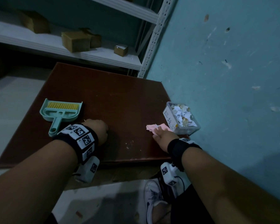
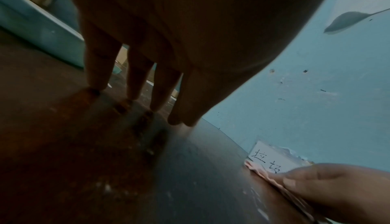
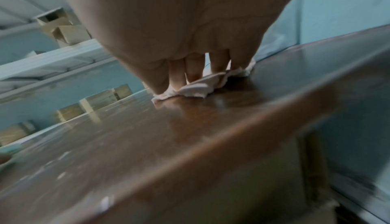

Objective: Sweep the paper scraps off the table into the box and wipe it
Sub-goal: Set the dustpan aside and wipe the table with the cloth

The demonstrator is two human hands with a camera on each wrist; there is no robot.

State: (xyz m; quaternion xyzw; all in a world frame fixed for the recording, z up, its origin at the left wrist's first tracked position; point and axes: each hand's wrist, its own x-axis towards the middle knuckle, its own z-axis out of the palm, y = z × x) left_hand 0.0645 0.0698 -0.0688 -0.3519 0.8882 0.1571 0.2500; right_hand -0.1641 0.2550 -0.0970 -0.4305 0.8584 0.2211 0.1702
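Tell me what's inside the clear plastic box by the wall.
The clear box holds torn paper scraps, mostly white with some tan pieces, heaped near its rim. A handwritten label covers its near side, so what lies at the bottom cannot be seen.

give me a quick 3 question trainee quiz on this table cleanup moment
1. True or false: the right hand presses the crumpled pink cloth on the dark brown wooden table.
2. The clear plastic box of white paper scraps stands: A) by the blue wall; B) on the shelf; C) inside the dustpan.
3. Fill in: the yellow-bristled brush lies nested in the mint green plastic ____, beside the left hand.

Key: 1 true; 2 A; 3 dustpan.
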